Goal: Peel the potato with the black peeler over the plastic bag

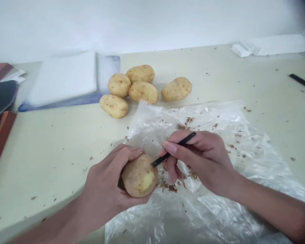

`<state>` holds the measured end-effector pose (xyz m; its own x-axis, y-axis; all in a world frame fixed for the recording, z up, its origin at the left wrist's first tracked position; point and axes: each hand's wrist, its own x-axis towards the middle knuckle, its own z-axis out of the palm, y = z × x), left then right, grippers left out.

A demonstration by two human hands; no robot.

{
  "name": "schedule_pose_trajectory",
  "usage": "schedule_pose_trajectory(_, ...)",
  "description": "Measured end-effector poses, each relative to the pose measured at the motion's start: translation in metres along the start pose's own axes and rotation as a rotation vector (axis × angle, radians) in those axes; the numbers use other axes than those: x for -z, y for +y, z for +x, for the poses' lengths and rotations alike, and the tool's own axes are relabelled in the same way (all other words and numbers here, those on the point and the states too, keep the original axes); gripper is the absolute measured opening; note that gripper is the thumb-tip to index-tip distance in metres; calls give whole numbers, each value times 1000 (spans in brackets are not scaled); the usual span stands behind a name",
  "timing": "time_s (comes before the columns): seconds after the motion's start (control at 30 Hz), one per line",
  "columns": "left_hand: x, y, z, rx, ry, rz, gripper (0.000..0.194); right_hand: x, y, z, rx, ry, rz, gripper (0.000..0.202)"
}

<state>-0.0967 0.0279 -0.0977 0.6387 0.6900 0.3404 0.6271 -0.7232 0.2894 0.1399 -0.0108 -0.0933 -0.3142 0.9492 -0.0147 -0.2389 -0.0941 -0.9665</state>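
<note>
Left grip (105, 179) cupping potato (138, 176), right (207, 162) pinching stick (160, 160)

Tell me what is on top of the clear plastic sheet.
Brown scraps lie scattered over the clear plastic sheet. The left hand, holding a potato, and the right hand, holding a thin black tool, cover parts of it; what lies behind them cannot be seen.
</note>
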Motion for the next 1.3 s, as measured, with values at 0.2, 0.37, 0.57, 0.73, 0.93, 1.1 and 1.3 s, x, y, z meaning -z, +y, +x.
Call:
schedule_pose_trajectory(0.2,-1,-3,2,-25,8,-16,70,0,0,-1,-18,-20,157,37)
schedule_pose_trajectory(0.37,-3,-5,0,-24,14,-22,69,1,3,1,-48,-13,91,39)
schedule_pose_trajectory(0.57,-1,-4,-2,1,-17,-1,71,9,4,3,12,30,181,41)
schedule_pose_trajectory(0.73,-1,-3,0,2,-8,23,69,-1,0,-2,-51,-95,204,35)
schedule_pose_trajectory(0.93,-2,-6,0,60,-67,-93,70,6,7,0,13,28,105,39)
schedule_pose_trajectory(1.1,0,-6,2,60,-52,-137,64,4,2,0,26,2,203,44)
schedule_pose_trajectory(1.3,-2,-6,2,93,-63,-132,66,7,8,3,-22,-13,136,45)
